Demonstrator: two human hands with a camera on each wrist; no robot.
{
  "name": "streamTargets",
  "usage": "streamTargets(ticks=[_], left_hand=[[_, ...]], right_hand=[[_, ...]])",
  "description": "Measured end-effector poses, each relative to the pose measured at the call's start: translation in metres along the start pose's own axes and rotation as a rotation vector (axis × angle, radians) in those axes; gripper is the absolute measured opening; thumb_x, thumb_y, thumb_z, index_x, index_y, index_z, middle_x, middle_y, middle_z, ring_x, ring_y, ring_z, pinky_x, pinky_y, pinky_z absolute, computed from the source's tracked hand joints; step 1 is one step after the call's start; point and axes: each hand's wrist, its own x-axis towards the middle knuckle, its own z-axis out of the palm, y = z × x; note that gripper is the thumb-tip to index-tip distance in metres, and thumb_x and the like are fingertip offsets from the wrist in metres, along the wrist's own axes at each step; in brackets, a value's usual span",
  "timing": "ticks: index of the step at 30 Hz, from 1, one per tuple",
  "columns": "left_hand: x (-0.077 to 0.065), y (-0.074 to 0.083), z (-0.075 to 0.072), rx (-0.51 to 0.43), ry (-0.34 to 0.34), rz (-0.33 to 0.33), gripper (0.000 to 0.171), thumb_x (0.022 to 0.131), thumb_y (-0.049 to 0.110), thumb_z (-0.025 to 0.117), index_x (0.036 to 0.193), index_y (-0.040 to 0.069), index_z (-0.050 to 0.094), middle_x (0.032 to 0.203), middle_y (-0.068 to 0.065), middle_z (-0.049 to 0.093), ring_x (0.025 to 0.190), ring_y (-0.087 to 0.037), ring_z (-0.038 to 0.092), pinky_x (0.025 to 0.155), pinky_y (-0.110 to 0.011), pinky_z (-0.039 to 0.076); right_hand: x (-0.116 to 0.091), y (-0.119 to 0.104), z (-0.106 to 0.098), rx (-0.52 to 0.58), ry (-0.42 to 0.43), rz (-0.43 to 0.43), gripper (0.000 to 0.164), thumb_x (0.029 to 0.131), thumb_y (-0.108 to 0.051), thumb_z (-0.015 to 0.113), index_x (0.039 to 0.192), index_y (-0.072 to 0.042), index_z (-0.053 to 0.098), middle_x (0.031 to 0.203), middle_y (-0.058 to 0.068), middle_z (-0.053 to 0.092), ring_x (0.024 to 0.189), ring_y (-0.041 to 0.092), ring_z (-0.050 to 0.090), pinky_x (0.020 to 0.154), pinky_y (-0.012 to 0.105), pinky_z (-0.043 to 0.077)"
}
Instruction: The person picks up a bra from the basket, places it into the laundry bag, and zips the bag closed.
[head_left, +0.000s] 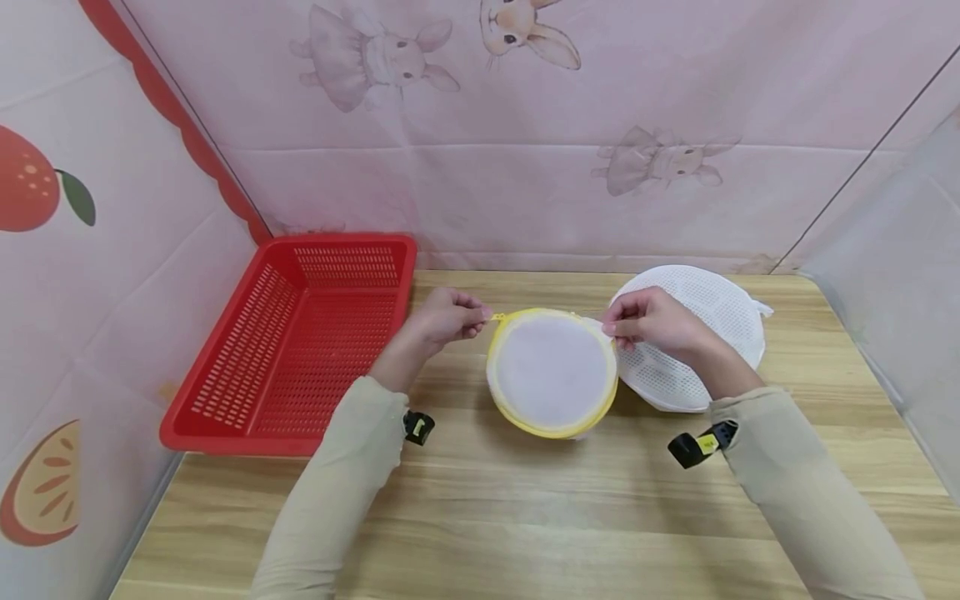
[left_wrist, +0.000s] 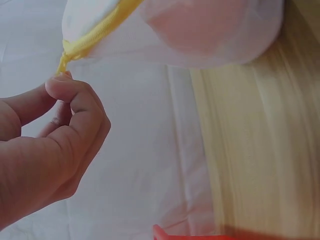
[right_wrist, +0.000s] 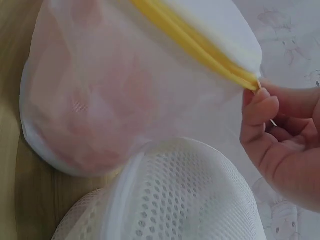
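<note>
A round mesh laundry bag [head_left: 557, 370] with a white top and yellow trim is held up between both hands. Through its sheer side in the right wrist view, something pinkish [right_wrist: 107, 107] shows inside; its kind is blurred. My left hand [head_left: 450, 317] pinches a small yellow tab [left_wrist: 63, 61] at the bag's upper left edge. On the opposite side my right hand [head_left: 654, 321] pinches the bag's rim by a whitish tab, partly hidden by the fingers. Behind the right hand lies a second, white mesh laundry bag [head_left: 723, 312], coarser in weave.
A red plastic basket [head_left: 408, 267] with slotted walls stands at the left, close to the left forearm. The wooden table [head_left: 540, 517] runs up to a pink printed curtain [head_left: 510, 200] at the back. White sheets hang on both sides.
</note>
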Motion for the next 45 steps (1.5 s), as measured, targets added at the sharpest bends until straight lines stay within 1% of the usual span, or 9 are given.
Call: streamTargets(ticks=[4, 9, 16, 20, 25, 30, 34, 41, 45], left_hand=[[-0.001, 0.006, 0.001, 0.082, 0.0, 0.025, 0.015, 0.09, 0.0, 0.054, 0.101, -0.01, 0.056, 0.081, -0.008, 0.053, 0.066, -0.012, 0.049, 0.058, -0.017, 0.046], [-0.003, 0.009, 0.007, 0.151, -0.027, 0.033, 0.019, 0.09, 0.0, 0.054, 0.105, -0.011, 0.057, 0.084, -0.009, 0.054, 0.066, -0.011, 0.049, 0.06, -0.017, 0.047], [-0.002, 0.007, 0.017, 0.173, -0.069, 0.071, 0.017, 0.089, -0.002, 0.055, 0.102, -0.012, 0.059, 0.076, -0.007, 0.053, 0.062, -0.01, 0.049, 0.06, -0.02, 0.048], [-0.002, 0.004, 0.023, 0.185, -0.088, 0.08, 0.016, 0.088, -0.002, 0.056, 0.099, -0.012, 0.06, 0.074, -0.006, 0.052, 0.061, -0.01, 0.049, 0.06, -0.021, 0.048], [-0.002, 0.001, 0.028, 0.204, -0.085, 0.081, 0.014, 0.088, -0.002, 0.056, 0.097, -0.011, 0.061, 0.075, -0.007, 0.054, 0.061, -0.011, 0.05, 0.07, -0.031, 0.052], [-0.003, 0.001, 0.031, 0.201, -0.077, 0.079, 0.014, 0.088, -0.001, 0.056, 0.097, -0.011, 0.061, 0.076, -0.008, 0.054, 0.062, -0.011, 0.051, 0.06, -0.021, 0.05], [-0.003, 0.002, 0.031, 0.192, -0.06, 0.07, 0.014, 0.089, 0.0, 0.056, 0.098, -0.01, 0.061, 0.078, -0.009, 0.055, 0.062, -0.011, 0.05, 0.058, -0.019, 0.049], [-0.001, 0.001, 0.029, 0.162, -0.026, 0.045, 0.015, 0.088, 0.0, 0.056, 0.099, -0.009, 0.061, 0.084, -0.011, 0.056, 0.064, -0.012, 0.05, 0.064, -0.023, 0.05], [0.0, 0.0, 0.026, 0.138, -0.02, 0.031, 0.016, 0.088, 0.0, 0.056, 0.101, -0.009, 0.06, 0.085, -0.01, 0.056, 0.063, -0.012, 0.05, 0.066, -0.024, 0.051]], right_hand=[[0.002, 0.001, 0.001, -0.02, -0.067, -0.016, 0.011, 0.085, 0.001, 0.06, 0.087, 0.011, 0.06, 0.067, 0.009, 0.055, 0.057, 0.015, 0.052, 0.053, 0.028, 0.046], [0.009, -0.003, 0.006, -0.098, -0.051, -0.032, 0.015, 0.085, -0.004, 0.062, 0.094, 0.007, 0.063, 0.073, 0.009, 0.058, 0.06, 0.015, 0.051, 0.054, 0.028, 0.046], [0.019, -0.009, 0.016, -0.133, -0.053, -0.012, 0.02, 0.087, -0.008, 0.061, 0.102, 0.005, 0.064, 0.076, 0.01, 0.058, 0.061, 0.017, 0.051, 0.058, 0.031, 0.046], [0.023, -0.008, 0.022, -0.152, -0.058, -0.006, 0.019, 0.086, -0.008, 0.062, 0.101, 0.003, 0.066, 0.074, 0.007, 0.058, 0.06, 0.017, 0.049, 0.055, 0.027, 0.043], [0.021, -0.006, 0.026, -0.171, -0.084, -0.017, 0.016, 0.084, -0.004, 0.063, 0.098, 0.004, 0.067, 0.072, 0.006, 0.058, 0.058, 0.016, 0.048, 0.052, 0.025, 0.042], [0.02, -0.007, 0.027, -0.181, -0.101, -0.032, 0.008, 0.082, 0.0, 0.063, 0.089, 0.004, 0.067, 0.072, 0.006, 0.059, 0.058, 0.015, 0.048, 0.053, 0.027, 0.043], [0.02, -0.009, 0.028, -0.171, -0.078, -0.042, 0.006, 0.082, 0.001, 0.062, 0.085, 0.004, 0.067, 0.067, 0.005, 0.056, 0.058, 0.015, 0.048, 0.052, 0.026, 0.042], [0.021, -0.011, 0.028, -0.18, 0.007, -0.079, 0.007, 0.083, 0.001, 0.06, 0.084, 0.006, 0.065, 0.065, 0.006, 0.056, 0.058, 0.015, 0.051, 0.053, 0.03, 0.047], [0.02, -0.011, 0.025, -0.161, 0.035, -0.046, 0.008, 0.085, 0.001, 0.059, 0.085, 0.006, 0.064, 0.069, 0.008, 0.058, 0.06, 0.016, 0.054, 0.058, 0.034, 0.05]])
